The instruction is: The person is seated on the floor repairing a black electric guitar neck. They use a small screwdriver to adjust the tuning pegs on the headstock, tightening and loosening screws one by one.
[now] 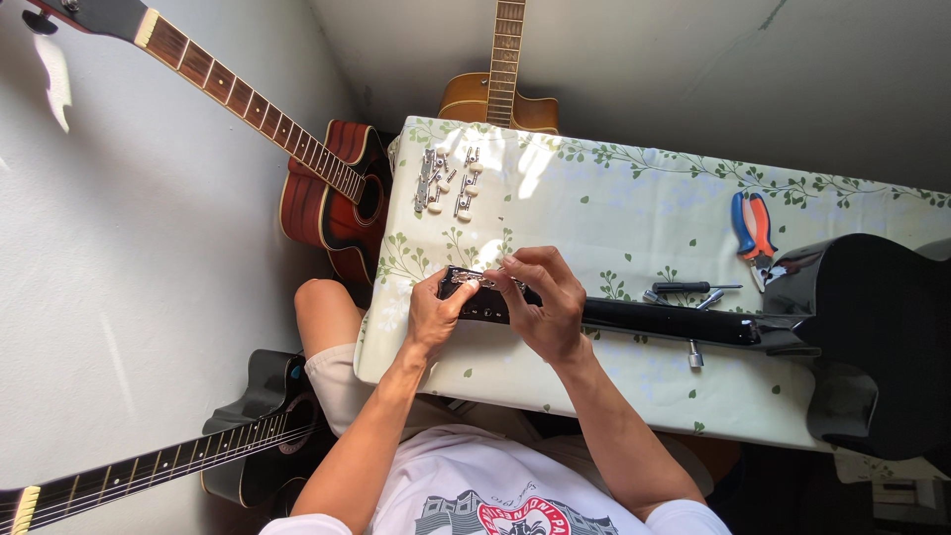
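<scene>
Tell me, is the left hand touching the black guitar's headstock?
Touching. The head view shows the left hand gripping the end of the headstock, its fingers lying on the tuner strip with no gap.

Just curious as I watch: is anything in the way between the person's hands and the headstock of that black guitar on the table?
Nothing visible: both the left hand and right hand already rest on the headstock, fingers at its metal tuner strip.
</scene>
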